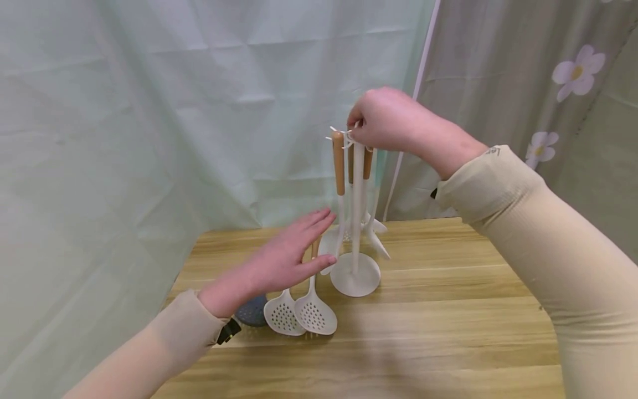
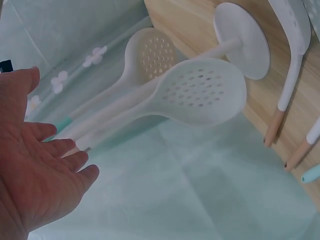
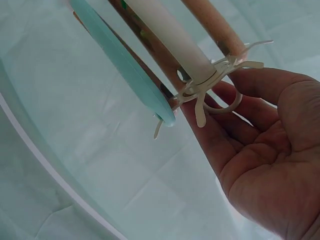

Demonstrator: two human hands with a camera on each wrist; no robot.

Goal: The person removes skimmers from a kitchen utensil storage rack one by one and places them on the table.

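The right hand point(image 1: 386, 119) is pinching the light, stiff utensil stand point(image 1: 355, 221) at its twelve-o'clock hook ring, while the left hand point(image 1: 284, 260) is hovering flat-fingered, holding nothing.

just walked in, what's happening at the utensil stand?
A person is working at a white utensil stand on a wooden table. The right hand is up at the hook ring on top of the stand; whether its fingers pinch the ring cannot be told. Wooden-handled utensils hang from the hooks. The left hand is open with straight fingers, hovering beside the stand above two white slotted spoons lying on the table. It holds nothing.
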